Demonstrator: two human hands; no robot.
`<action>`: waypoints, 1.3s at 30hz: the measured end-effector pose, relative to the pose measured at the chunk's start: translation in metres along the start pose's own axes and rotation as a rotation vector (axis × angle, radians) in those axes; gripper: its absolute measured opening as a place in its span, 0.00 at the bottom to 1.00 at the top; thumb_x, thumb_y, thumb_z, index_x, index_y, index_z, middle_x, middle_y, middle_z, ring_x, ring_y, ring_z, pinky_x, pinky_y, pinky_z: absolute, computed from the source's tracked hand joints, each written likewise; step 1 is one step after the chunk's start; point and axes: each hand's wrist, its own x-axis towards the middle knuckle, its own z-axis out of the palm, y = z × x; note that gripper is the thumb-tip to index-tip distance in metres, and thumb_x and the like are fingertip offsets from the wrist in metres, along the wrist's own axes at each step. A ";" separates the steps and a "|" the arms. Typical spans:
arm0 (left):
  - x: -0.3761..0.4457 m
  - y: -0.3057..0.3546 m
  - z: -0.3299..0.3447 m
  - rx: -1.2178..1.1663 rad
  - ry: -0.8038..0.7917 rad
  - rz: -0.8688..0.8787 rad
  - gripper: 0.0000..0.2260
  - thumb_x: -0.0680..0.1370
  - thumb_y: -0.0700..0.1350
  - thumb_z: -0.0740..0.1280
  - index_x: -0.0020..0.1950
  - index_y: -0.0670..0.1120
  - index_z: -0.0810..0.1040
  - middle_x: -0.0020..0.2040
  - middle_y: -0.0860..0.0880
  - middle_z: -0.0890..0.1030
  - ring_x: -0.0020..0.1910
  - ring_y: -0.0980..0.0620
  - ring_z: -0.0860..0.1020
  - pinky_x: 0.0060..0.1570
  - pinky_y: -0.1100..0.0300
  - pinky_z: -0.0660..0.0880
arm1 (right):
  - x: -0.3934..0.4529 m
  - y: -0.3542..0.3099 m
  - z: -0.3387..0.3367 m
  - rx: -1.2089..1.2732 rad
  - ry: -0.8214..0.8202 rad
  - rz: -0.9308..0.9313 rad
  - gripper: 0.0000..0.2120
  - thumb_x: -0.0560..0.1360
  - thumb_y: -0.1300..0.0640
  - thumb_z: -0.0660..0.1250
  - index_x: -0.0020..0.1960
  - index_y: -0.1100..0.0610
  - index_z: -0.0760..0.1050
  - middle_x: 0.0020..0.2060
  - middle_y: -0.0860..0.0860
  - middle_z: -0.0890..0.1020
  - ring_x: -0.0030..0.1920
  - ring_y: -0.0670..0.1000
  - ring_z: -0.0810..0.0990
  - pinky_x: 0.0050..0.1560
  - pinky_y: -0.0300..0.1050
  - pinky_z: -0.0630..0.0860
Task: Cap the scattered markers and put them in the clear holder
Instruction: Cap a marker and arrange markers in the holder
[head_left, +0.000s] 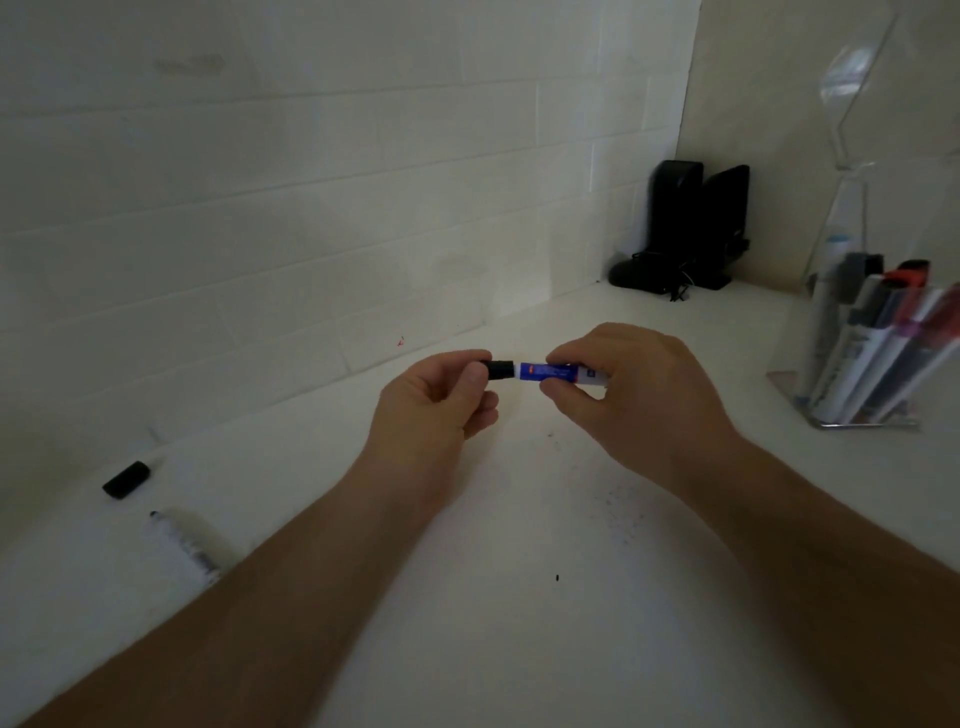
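Note:
Above the middle of the white table (519, 649), my right hand (628, 395) pinches a white marker with a blue label (545, 372), held level. My left hand (441, 400) grips a black cap (500, 369) that sits against the marker's left end. At the far left a loose black cap (126, 479) lies on the table. Just below that cap lies an uncapped white marker (184, 540), partly hidden by my left forearm. The clear holder (857, 364) stands at the right with several capped markers leaning inside it.
Two black speakers (691, 228) with tangled cables stand in the back corner against the white brick wall. A tall clear acrylic stand (852, 104) rises behind the holder. Small dark ink specks dot the table near my right forearm.

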 end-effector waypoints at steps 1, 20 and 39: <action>-0.001 0.000 -0.001 0.134 0.002 0.061 0.06 0.82 0.39 0.67 0.55 0.45 0.84 0.46 0.45 0.85 0.41 0.52 0.83 0.48 0.58 0.82 | 0.000 0.003 0.001 0.002 0.018 -0.005 0.12 0.78 0.47 0.71 0.59 0.47 0.84 0.45 0.46 0.83 0.45 0.50 0.77 0.49 0.47 0.73; -0.008 -0.007 0.002 0.714 -0.030 0.310 0.08 0.80 0.41 0.68 0.47 0.55 0.77 0.39 0.53 0.82 0.39 0.53 0.80 0.41 0.62 0.75 | 0.000 0.009 0.008 -0.005 -0.207 0.034 0.10 0.83 0.46 0.61 0.58 0.43 0.81 0.42 0.46 0.77 0.44 0.50 0.77 0.45 0.47 0.73; -0.005 -0.013 0.001 0.782 -0.066 0.281 0.08 0.77 0.40 0.70 0.48 0.52 0.76 0.43 0.55 0.82 0.43 0.56 0.79 0.42 0.66 0.71 | -0.009 0.003 0.024 -0.094 -0.189 0.139 0.11 0.82 0.45 0.62 0.62 0.38 0.78 0.51 0.42 0.80 0.54 0.49 0.75 0.59 0.52 0.67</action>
